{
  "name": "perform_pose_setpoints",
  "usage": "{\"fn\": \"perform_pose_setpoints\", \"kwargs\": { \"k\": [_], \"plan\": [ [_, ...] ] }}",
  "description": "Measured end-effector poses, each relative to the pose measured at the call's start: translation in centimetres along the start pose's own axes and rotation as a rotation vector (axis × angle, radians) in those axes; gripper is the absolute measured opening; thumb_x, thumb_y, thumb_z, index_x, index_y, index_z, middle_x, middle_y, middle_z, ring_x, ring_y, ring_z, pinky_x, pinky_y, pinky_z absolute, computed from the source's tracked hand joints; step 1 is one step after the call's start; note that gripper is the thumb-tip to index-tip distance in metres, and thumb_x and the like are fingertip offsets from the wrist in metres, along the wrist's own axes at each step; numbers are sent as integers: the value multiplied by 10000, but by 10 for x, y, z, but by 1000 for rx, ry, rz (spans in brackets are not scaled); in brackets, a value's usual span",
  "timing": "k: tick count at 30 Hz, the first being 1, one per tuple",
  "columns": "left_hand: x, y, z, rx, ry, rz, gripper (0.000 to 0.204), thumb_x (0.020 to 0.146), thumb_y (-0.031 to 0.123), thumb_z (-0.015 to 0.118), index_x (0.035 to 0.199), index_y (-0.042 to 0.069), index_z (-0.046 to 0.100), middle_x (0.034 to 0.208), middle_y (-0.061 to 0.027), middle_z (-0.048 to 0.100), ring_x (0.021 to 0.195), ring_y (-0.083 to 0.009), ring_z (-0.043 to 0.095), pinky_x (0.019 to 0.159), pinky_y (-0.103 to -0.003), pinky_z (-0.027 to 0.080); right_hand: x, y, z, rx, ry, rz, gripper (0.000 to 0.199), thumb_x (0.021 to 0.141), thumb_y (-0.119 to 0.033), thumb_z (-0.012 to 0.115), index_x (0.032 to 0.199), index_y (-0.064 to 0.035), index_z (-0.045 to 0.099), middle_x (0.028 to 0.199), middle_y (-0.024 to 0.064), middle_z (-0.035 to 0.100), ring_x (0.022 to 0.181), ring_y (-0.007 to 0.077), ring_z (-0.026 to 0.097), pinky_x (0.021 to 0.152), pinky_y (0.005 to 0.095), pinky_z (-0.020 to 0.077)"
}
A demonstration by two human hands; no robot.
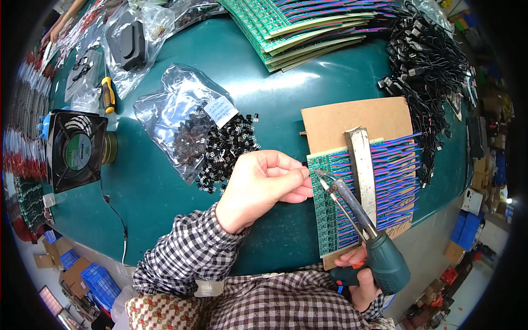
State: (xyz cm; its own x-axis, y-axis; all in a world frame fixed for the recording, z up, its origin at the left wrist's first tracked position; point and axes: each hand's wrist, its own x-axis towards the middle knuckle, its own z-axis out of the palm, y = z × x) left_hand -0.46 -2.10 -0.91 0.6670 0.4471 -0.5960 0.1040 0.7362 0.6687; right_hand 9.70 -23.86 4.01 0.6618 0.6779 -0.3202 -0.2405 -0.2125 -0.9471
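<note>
Diagonally, soldering gun [360,220] tip up-left toward circuit board [330,220]

Left hand [264,184] fingertip contents (too small)

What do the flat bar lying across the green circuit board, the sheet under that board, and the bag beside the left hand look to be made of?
Flat bar: probably bare steel, grey with a dull sheen and scuffed face.
Sheet under the green circuit board: looks like brown cardboard or fibreboard, matte, no gloss.
Bag beside the left hand: clear thin plastic film, crinkled, with bright glare and small dark parts showing through.
</note>
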Motion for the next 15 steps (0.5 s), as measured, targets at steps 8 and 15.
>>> {"fn": "perform_pose_setpoints", "kwargs": {
  "k": [8,15],
  "plan": [
    [-1,1,-1,-14,2,-1,158,811,69,552,881,-72,541,818,-145,613,731,-195,633,629,-240,533,0,-3,1,38,-10,26,466,795,-252,563,1061,93,398,828,133,497,774,225,543,675,362,529],
    [0,1,0,-17,0,-12,165,810,76,555,882,-72,541,824,-150,614,735,-197,634,630,-241,533,4,-7,4,13,-21,48,501,806,-258,551,1106,99,365,797,110,474,743,204,529,663,349,526]
  ]
}}
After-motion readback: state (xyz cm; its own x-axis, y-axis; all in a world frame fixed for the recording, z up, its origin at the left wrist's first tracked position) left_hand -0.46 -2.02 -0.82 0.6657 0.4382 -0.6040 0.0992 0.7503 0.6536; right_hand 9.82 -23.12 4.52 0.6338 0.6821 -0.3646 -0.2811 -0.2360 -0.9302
